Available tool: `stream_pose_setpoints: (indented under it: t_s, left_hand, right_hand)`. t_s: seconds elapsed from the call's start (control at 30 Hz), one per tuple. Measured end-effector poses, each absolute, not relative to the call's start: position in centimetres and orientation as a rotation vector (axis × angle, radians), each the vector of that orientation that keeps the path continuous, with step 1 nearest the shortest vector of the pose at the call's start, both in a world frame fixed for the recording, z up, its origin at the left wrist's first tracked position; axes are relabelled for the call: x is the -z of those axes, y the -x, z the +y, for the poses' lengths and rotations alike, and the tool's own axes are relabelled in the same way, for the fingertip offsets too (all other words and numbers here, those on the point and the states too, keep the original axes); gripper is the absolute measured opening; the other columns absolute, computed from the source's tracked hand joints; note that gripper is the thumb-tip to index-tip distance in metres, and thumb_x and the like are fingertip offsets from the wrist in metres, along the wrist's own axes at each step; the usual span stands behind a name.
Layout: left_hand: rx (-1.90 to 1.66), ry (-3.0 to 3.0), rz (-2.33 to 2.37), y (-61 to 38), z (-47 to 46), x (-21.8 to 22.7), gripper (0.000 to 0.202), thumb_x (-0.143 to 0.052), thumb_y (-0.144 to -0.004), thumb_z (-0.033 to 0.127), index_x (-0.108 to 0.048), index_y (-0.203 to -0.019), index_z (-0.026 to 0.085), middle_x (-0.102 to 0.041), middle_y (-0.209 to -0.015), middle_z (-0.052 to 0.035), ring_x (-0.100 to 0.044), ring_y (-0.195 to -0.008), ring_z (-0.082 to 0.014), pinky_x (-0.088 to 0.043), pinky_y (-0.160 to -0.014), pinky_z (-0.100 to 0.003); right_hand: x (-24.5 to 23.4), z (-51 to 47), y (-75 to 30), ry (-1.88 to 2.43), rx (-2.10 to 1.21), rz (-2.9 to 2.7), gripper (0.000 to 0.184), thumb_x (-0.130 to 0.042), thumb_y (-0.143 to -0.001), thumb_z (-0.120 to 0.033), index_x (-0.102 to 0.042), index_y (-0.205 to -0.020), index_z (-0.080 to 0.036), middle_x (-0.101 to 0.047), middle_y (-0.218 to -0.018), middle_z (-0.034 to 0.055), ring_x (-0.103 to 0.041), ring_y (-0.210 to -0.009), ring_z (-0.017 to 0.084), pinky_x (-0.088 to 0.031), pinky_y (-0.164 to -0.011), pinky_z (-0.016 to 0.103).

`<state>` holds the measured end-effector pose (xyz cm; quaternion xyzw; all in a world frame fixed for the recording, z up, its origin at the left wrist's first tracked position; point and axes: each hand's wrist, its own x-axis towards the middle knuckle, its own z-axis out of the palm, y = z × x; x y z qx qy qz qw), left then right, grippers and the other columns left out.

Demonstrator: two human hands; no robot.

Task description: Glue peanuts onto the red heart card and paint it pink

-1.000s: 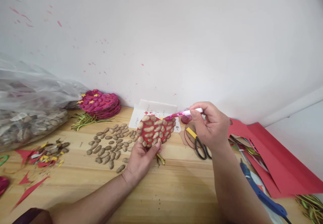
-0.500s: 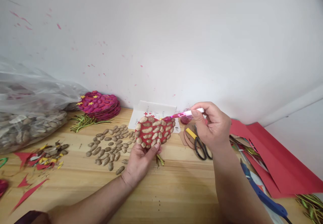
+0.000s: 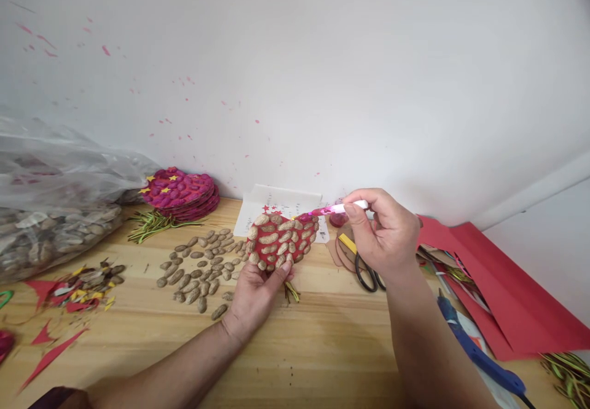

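My left hand (image 3: 256,293) grips the lower edge of a red heart-shaped card covered with peanut shells (image 3: 281,240) and holds it tilted up above the wooden table (image 3: 322,347). My right hand (image 3: 386,234) pinches a pink marker pen (image 3: 336,209). The pen's tip touches a shell at the heart's upper right edge, where the shell is coloured pink. Loose peanut shells (image 3: 200,267) lie spread on the table just left of my left hand.
A stack of pink-painted shell hearts (image 3: 180,192) sits by the wall. A plastic bag of shells (image 3: 50,212) fills the left. Black scissors (image 3: 366,270), red paper sheets (image 3: 502,292), a blue glue gun (image 3: 479,353), white paper (image 3: 276,203) and paper scraps (image 3: 78,283) lie around.
The heart card has shifted slightly left and down with my left hand. My right hand keeps the pen tip on the upper right shell with only small movement.
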<state>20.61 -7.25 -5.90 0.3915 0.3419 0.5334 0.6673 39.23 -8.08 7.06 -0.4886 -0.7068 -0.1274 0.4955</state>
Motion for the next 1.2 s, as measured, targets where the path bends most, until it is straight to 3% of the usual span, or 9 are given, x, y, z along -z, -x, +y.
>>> stream_pose_setpoints:
  t_s: [0.3,0.57,0.9,1.2]
  left_hand:
    - [-1.223,-0.877,0.75,-20.66,-7.24,5.97,0.035,-0.092,-0.07,0.036,-0.073,-0.091,0.016,-0.076,-0.086,-0.0031,-0.067,-0.07,-0.013,-0.059,-0.069,-0.023]
    - [-1.201,-0.829,0.772,-20.6,-7.32,5.41,0.04,-0.096,-0.063,0.04,-0.073,-0.086,0.016,-0.075,-0.08,-0.0018,-0.066,-0.065,-0.0115,-0.06,-0.065,-0.022]
    - [-1.111,-0.751,0.779,-20.17,-7.5,5.7,0.04,-0.096,-0.062,0.041,-0.073,-0.082,0.015,-0.076,-0.075,-0.0041,-0.071,-0.067,-0.0177,-0.061,-0.064,-0.027]
    - [-1.103,-0.715,0.764,-20.1,-7.43,5.9,0.04,-0.096,-0.063,0.039,-0.072,-0.082,0.014,-0.075,-0.074,-0.0036,-0.072,-0.068,-0.0177,-0.061,-0.064,-0.027]
  right_hand:
    - [-6.88,-8.07,-38.85,1.161,0.216,-1.74,0.005,-0.064,-0.095,-0.019,-0.068,-0.095,-0.022,-0.071,-0.083,-0.0009,-0.06,-0.061,0.01,-0.047,-0.056,0.024]
    - [-7.15,-8.14,-39.32,1.261,0.312,-1.664,0.009,-0.064,-0.096,-0.026,-0.069,-0.089,-0.022,-0.069,-0.071,-0.0022,-0.052,-0.05,0.01,-0.04,-0.05,0.026]
    - [-6.89,-7.93,-39.26,1.223,0.246,-1.696,0.007,-0.063,-0.096,-0.023,-0.069,-0.093,-0.022,-0.071,-0.079,-0.0008,-0.063,-0.063,0.012,-0.05,-0.057,0.024]
    - [-6.87,-7.9,-39.01,1.21,0.28,-1.733,0.006,-0.063,-0.096,-0.021,-0.068,-0.092,-0.022,-0.071,-0.08,-0.0011,-0.062,-0.065,0.011,-0.051,-0.06,0.023]
